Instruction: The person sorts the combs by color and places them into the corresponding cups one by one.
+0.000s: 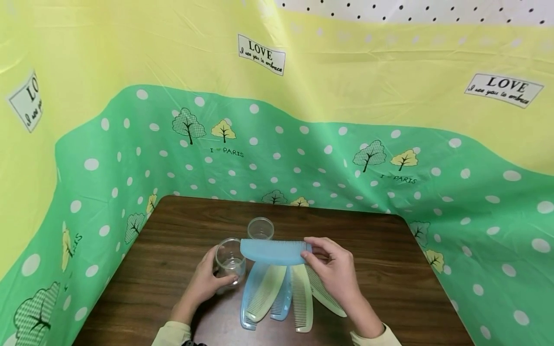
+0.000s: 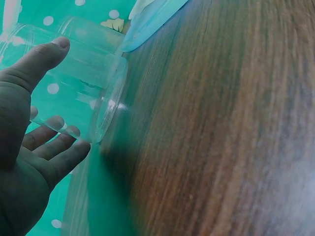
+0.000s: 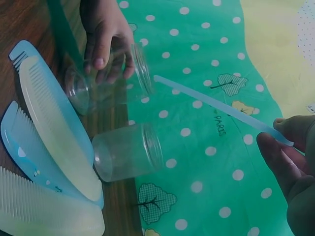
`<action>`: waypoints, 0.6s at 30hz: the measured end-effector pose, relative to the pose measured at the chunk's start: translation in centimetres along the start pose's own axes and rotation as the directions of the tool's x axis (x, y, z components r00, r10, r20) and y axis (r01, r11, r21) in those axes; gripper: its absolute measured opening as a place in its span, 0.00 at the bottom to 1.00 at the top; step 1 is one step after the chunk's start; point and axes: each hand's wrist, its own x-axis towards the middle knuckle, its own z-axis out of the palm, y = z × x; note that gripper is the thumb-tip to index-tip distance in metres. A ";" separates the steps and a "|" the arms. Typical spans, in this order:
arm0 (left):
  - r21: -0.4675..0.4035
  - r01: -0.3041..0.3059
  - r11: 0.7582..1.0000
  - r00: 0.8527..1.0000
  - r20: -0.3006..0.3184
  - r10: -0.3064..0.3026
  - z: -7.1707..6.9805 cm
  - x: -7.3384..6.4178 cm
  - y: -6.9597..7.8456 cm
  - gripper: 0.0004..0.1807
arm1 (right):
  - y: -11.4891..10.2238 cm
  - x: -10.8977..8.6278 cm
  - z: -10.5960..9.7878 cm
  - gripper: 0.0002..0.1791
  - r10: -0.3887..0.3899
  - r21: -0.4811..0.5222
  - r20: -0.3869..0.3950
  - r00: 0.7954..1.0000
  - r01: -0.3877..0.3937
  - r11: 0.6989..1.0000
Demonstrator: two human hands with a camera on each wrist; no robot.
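Note:
My left hand (image 1: 203,283) holds a clear jar (image 1: 230,254) upright on the table, thumb on its near side and fingers round the far side. Between thumb and fingers of my right hand (image 1: 336,269) a light blue comb (image 1: 270,251) is pinched by its right end. That comb is raised, its teeth upward and its left end close by the jar's rim. In the right wrist view the comb (image 3: 224,109) shows edge-on, its tip right at the jar's mouth. Below it, a blue comb (image 1: 247,307) and a yellow-green comb (image 1: 272,293) lie overlapping on the table.
A second clear jar (image 1: 261,226) stands behind the raised comb. Another blue comb (image 1: 282,305), a pale yellow comb (image 1: 305,302) and a further pale comb (image 1: 329,298) fan out on the brown wooden table (image 1: 389,288). A green and yellow printed curtain (image 1: 303,158) encloses the table.

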 end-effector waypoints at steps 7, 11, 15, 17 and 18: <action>-0.008 -0.005 1.000 1.000 0.006 0.005 -0.1 0.0 0.2 0.55 | -0.1 0.4 1.0 0.18 -0.002 0.008 0.032 0.999 0.001 1.000; -0.003 -0.011 1.000 1.000 0.006 0.011 -0.1 0.0 0.1 0.55 | -0.4 0.7 1.4 0.17 0.008 0.022 0.050 0.999 -0.010 1.000; 0.006 -0.009 1.000 1.000 0.007 0.009 -0.1 0.0 0.1 0.54 | -0.5 1.0 1.8 0.16 -0.003 0.030 0.075 0.997 0.000 1.000; 0.003 -0.007 1.000 1.000 0.010 0.007 -0.1 -0.1 0.1 0.54 | -0.6 1.2 1.9 0.15 -0.012 0.027 0.082 0.997 0.010 1.000; 0.003 -0.008 1.000 1.000 0.012 0.008 -0.1 -0.1 0.1 0.54 | -0.6 1.3 2.0 0.15 -0.013 0.024 0.082 0.997 0.011 1.000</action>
